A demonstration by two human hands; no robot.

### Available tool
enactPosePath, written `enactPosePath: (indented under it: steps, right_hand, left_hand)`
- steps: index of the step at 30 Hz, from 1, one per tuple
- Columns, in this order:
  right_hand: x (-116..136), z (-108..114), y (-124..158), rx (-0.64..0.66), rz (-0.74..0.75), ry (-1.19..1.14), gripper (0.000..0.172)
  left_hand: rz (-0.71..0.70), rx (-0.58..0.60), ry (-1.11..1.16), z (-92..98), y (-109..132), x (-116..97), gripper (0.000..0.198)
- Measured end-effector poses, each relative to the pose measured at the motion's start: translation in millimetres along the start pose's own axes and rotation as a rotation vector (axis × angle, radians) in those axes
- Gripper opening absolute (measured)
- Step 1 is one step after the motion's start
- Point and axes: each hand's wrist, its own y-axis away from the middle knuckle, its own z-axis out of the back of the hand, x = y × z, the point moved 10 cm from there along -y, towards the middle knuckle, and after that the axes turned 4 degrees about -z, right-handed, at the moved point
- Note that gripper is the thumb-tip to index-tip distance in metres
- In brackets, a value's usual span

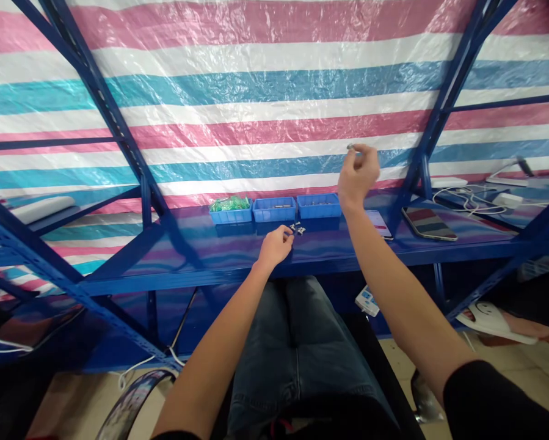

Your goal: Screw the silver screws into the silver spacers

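Note:
My right hand (359, 174) is raised above the shelf, thumb and fingers pinched on a small metallic piece (350, 146) too small to name. Low over the blue shelf, my left hand (276, 245) has its fingers curled together beside a few small silvery parts (298, 229); whether something is between its fingertips is hidden. Behind the parts stand three blue bins in a row. The left bin (231, 216) is heaped with green translucent pieces, while the middle bin (275, 215) and the right bin (319, 211) have small items low inside.
A phone with a lit screen (378, 224) lies right of the bins, partly behind my right forearm. Farther right are a dark tablet-like device (429, 223) and white cables (469, 198). Blue metal posts (113, 116) flank the shelf, with striped plastic sheeting (265, 85) behind.

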Motion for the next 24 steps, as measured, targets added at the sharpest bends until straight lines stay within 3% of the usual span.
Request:
enactPosePath:
  steps: [3, 6, 9, 12, 17, 24]
  right_hand:
    - [-33, -32, 2, 0.198, -0.098, 0.135, 0.026]
    - [-77, -56, 31, 0.344, -0.168, 0.258, 0.029]
    - [-102, -76, 65, 0.473, -0.142, 0.322, 0.025]
    - [-96, -94, 91, 0.607, -0.013, 0.332, 0.022]
    - [-61, -112, 125, 0.815, 0.273, 0.314, 0.016]
    - [-40, -101, 147, 0.815, 0.444, 0.363, 0.022]
  left_hand:
    - [-0.020, -0.004, -0.073, 0.0, -10, -2, 0.025]
    - [-0.068, -0.009, -0.137, -1.7, -18, -8, 0.037]
    - [-0.112, 0.021, -0.168, -9.5, -22, -12, 0.040]
    - [-0.113, 0.038, -0.171, -14.5, -27, -10, 0.033]
    - [-0.045, 0.005, -0.132, -7.7, -28, -3, 0.012]
    - [0.046, -0.150, 0.026, 13.7, -19, 9, 0.021]
